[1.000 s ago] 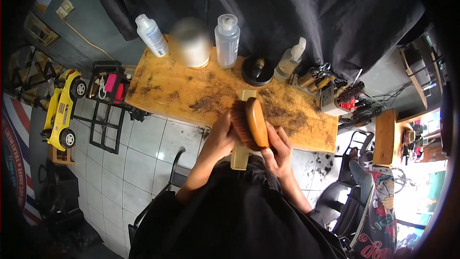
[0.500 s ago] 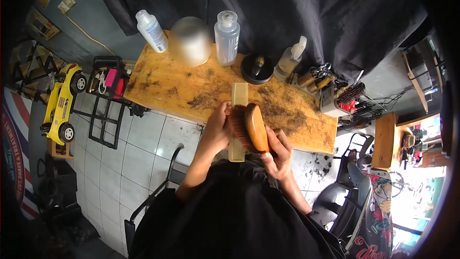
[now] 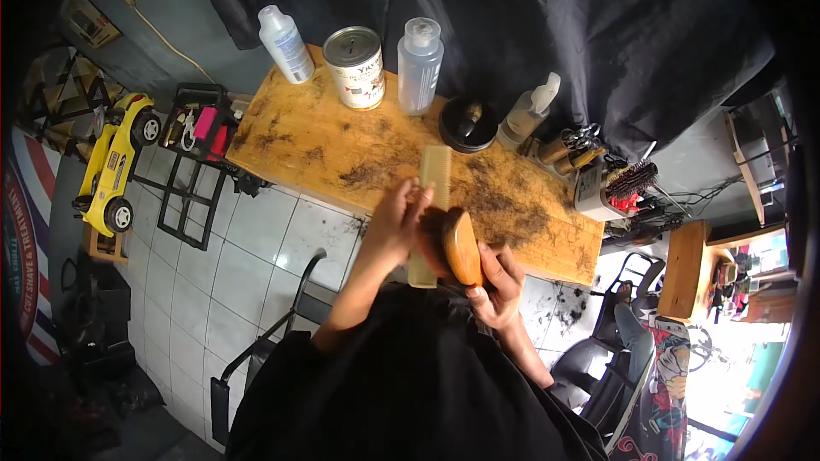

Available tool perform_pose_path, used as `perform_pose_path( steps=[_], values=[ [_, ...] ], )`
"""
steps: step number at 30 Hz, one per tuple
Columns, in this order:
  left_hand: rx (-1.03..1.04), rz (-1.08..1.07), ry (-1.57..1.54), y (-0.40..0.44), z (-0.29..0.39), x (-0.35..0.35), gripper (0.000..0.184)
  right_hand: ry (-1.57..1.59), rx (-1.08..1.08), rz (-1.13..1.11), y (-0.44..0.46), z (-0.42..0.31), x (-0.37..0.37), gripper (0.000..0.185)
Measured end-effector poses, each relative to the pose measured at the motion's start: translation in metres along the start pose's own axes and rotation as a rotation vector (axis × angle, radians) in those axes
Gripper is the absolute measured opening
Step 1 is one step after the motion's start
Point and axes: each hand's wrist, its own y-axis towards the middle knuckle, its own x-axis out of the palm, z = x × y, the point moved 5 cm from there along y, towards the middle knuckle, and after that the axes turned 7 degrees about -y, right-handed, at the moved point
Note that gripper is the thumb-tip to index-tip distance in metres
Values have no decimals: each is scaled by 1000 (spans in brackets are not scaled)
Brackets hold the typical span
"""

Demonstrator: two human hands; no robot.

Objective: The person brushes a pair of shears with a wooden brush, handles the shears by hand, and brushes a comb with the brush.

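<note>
My left hand (image 3: 389,229) is closed on a long cream-coloured comb (image 3: 436,172), held upright in front of my body above the near edge of the table. In my right hand (image 3: 499,287) is a brush (image 3: 464,248) with a rounded, polished wooden back, gripped by its lower end. Its dark reddish-brown bristles face left and lie against the comb, close to my left fingers. The brush covers the middle of the comb, whose upper and lower ends show.
Dark hair clippings lie over the wooden table (image 3: 290,132). Along its back stand a white bottle (image 3: 286,45), a tin can (image 3: 355,72), a clear bottle (image 3: 419,68), a black bowl (image 3: 453,137) and a spray bottle (image 3: 523,119). A chair armrest (image 3: 303,290) is at left.
The brush has moved down along the comb. My left fingers have shifted over the comb's edge. The whole view has turned slightly, and the tin can, blurred before, is now sharp.
</note>
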Motion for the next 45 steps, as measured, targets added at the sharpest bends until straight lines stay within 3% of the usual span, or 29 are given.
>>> perform_pose_path(
  steps=[1, 2, 4, 6, 8, 10, 14, 16, 17, 18, 20, 21, 22, 24, 25, 28, 30, 32, 34, 36, 37, 38, 40, 41, 44, 45],
  values=[
    [248, -45, -284, -5, -6, 14, 37, 48, 21, 38, 9, -6, 1, 51],
    [390, -32, 122, -2, -2, 14, 42, 50, 20, 39, 14, -8, 4, 51],
    [70, -71, -88, -1, -8, 16, 45, 21, -104, -18, 20, -16, 11, 52],
    [105, -9, -126, -5, 10, 5, 40, 10, -214, -12, 8, -9, 20, 50],
    [68, 0, -472, -16, 28, -5, 31, 53, -101, -41, -12, 8, 22, 49],
    [110, 84, -387, -16, 31, -15, 24, 25, -96, -46, -27, 19, 21, 50],
    [62, 33, -303, -12, 17, -12, 23, -19, -90, -9, -18, 12, 9, 50],
    [-57, -65, -51, -9, -6, 0, 32, -23, -116, 78, 1, -1, 4, 51],
    [81, -69, -165, -7, -15, 7, 31, -9, -126, 105, 9, -3, 4, 51],
    [80, -72, -163, -8, -17, 8, 31, 7, -137, 130, 14, -6, 4, 52],
    [701, -29, 403, -21, 7, 12, 30, -18, -110, 65, 18, -8, 9, 52],
    [493, -11, -96, -4, -23, 9, 29, -55, -134, 5, 16, -5, 14, 51],
    [-37, -17, -436, -15, 11, 8, 25, -28, -119, -28, 4, 5, 19, 51],
    [-77, -97, -678, -24, 29, -1, 25, -23, -117, -32, -16, 18, 21, 50],
    [81, -24, -516, -25, 37, -6, 25, -21, -120, -32, -23, 21, 19, 50],
    [125, -148, -307, -18, 14, -6, 25, -102, -150, -4, -29, 24, 14, 49],
    [42, -161, -363, -18, 4, 3, 24, -83, -27, 36, -20, 18, 6, 49],
    [256, -277, -87, -20, 2, 14, 31, -117, -77, 137, -1, 7, -1, 52],
    [268, -234, -60, -26, 15, 20, 34, -132, -167, 193, 16, -3, -2, 51],
    [608, -225, -62, -29, 21, 20, 41, -109, -114, 145, 16, -3, 2, 50],
    [428, -229, -120, -28, 27, 15, 39, -116, -71, 99, 9, 2, 5, 50],
    [267, -197, -373, -23, 13, 11, 30, -151, -89, 91, 0, 11, 8, 50],
    [165, -195, -564, -19, 17, -8, 24, -145, 24, 32, -23, 32, 14, 51],
    [138, -52, -508, -22, 24, -12, 24, -142, 21, 32, -30, 35, 12, 51],
    [-14, -99, -492, -25, 21, -19, 25, -237, 61, 51, -37, 39, 5, 51],
    [120, -91, -314, -20, 15, -16, 24, -208, 84, 77, -31, 33, 3, 51]
  ],
)
